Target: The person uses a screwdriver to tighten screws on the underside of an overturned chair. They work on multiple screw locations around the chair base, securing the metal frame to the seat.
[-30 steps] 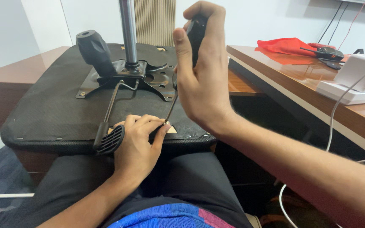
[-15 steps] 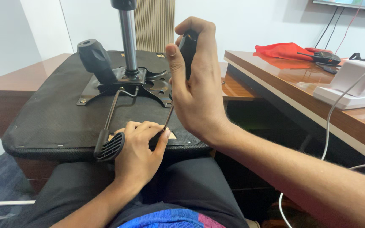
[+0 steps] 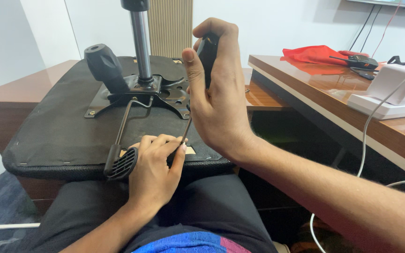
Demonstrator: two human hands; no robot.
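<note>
Black-handled screwdriver (image 3: 206,56) — thin shaft upright — gripped by right hand (image 3: 219,98).

Head view, close, steeply downward

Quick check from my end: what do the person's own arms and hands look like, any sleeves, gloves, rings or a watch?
Both arms are bare as far up as the frame shows, with no sleeves in view. The left hand and right hand wear no gloves, and no ring, watch or wristband shows on the visible sides. Fingernails are short and unpainted.
</note>
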